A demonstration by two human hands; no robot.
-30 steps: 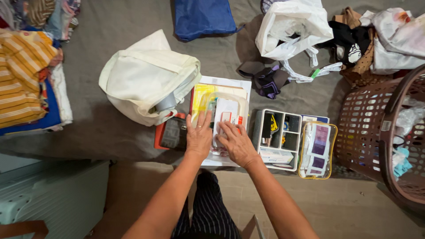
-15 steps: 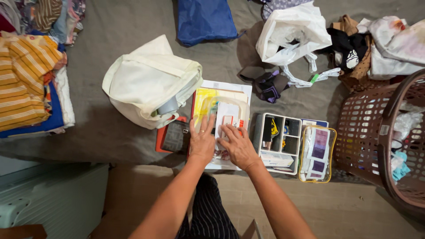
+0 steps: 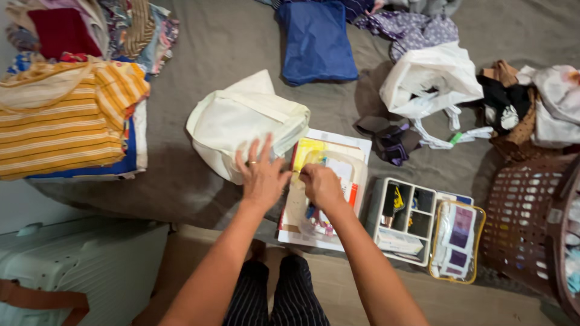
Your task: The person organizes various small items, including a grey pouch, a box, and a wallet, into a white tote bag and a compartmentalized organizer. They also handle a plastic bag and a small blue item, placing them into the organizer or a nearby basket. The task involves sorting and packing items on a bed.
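Head view, looking down at a grey-covered bed, near edge. Both hands work at a clear plastic pouch lying on a white and yellow folder, close to that edge. Right hand is closed, fingertips pinched on the pouch's left rim, likely at its zip or closure. Left hand is spread flat, fingers fanned, resting just beside the pouch and partly over the cream tote bag.

Judgement: the step in hand looks like closing or opening the pouch along its rim; the next move would call for the left hand to steady the pouch while the pinch runs along the edge.

Containers:
- pouch: small papers or cards, red and blue bits; details too blurred to tell.
- white divided organiser box, right of the folder: dark small items and a yellow one in its compartments, a flat white pack at the near end.
- clear yellow-trimmed case, touching the box: purple cards.
- brown laundry basket, far right: pale cloth inside.
- white plastic bag farther back: contents hidden.
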